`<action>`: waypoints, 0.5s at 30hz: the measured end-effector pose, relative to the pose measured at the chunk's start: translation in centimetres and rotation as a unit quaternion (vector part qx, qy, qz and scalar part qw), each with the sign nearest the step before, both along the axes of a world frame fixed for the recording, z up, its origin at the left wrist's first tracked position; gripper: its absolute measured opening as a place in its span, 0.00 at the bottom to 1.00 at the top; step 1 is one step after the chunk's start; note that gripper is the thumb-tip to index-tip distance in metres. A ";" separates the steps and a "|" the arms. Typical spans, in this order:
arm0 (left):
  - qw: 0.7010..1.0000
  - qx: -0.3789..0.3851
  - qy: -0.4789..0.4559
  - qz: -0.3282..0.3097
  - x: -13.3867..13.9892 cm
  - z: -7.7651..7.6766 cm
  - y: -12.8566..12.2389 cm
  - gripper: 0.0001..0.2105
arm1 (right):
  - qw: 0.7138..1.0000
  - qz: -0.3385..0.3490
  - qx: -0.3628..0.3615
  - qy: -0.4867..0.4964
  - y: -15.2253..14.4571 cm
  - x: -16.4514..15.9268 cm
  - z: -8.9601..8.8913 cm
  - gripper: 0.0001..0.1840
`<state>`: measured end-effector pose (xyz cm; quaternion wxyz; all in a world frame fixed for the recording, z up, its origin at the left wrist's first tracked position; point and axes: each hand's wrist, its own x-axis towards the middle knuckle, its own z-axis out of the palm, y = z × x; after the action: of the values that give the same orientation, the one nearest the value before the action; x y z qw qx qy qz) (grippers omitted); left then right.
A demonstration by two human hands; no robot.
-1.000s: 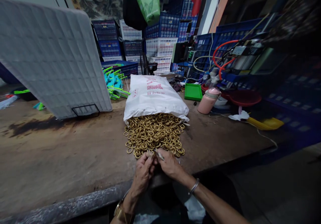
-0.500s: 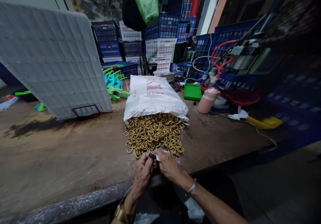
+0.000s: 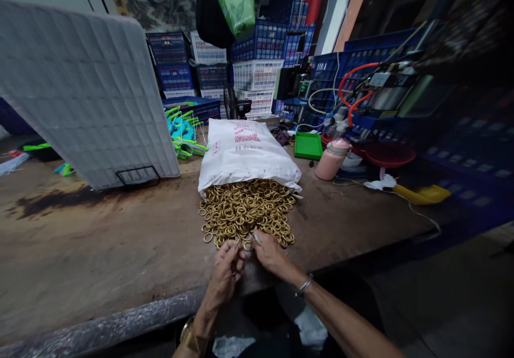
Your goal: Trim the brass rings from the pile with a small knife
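My left hand (image 3: 227, 269) is at the near edge of a pile of brass-coloured rings (image 3: 244, 213), its thumb and fingers drawn together. Whatever it may pinch is too small to make out. Close by on the right, my right hand (image 3: 272, 255) reaches to the pile with its fingers closed. A small greyish bit shows at its fingertips, its kind unclear. Between the two hands a single ring lies at the pile's front. The rings spill from the mouth of a white woven sack (image 3: 249, 152) with red print, lying on its side.
The brown worktable (image 3: 120, 245) has a plastic-wrapped front edge. A large white padded panel (image 3: 88, 96) stands at left, beside green hangers (image 3: 184, 133). To the right are a green tray (image 3: 308, 145), a pink bottle (image 3: 332, 160), a yellow scoop (image 3: 421, 194) and a machine with red hoses.
My hands have moved slightly apart and up toward the rings. The small black-and-white object held between them earlier no longer shows clearly.
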<state>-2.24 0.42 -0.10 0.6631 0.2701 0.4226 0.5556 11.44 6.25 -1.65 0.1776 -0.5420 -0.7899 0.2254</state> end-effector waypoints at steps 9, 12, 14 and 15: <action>0.994 -0.046 -0.091 0.043 -0.7 -0.9 -0.1 0.14 | 0.997 -0.052 0.007 -0.056 -1.1 -0.7 0.5 0.05; 0.988 -0.060 -0.137 0.044 -1.0 -1.0 0.0 0.12 | 0.996 -0.045 0.002 -0.081 -1.1 -1.1 0.7 0.06; 0.982 -0.076 -0.170 0.043 -1.3 -1.1 0.2 0.11 | 0.995 -0.038 0.006 -0.087 -1.0 -1.2 0.5 0.06; 0.979 -0.082 -0.184 0.042 -1.4 -1.2 0.2 0.10 | 0.995 -0.034 0.010 -0.089 -0.9 -1.2 0.4 0.06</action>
<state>-3.64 0.61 -1.26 0.7251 0.0900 0.3486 0.5870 10.25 5.31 -1.27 0.1197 -0.5846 -0.7858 0.1627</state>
